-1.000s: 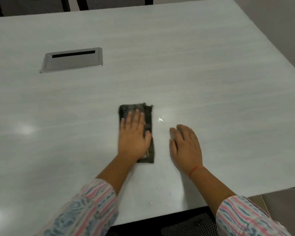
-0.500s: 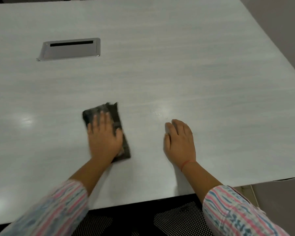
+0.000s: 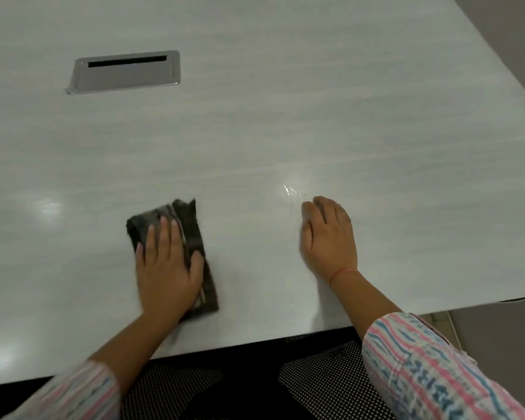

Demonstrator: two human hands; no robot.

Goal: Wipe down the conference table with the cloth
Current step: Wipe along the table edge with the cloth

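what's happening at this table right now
A person is wiping a pale table. Their left hand presses flat on a dark folded cloth near the front edge. The right hand rests on the bare top beside it, holding nothing. A small wet patch glistens just past its fingertips, and a metal cable hatch sits farther back.

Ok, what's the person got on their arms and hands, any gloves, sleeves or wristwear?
No gloves: the left hand and right hand are bare. The left sleeve and right sleeve are pale fabric with pink and blue stripes and end partway up the forearms. A thin red thread circles the right wrist. No watch or rings show.
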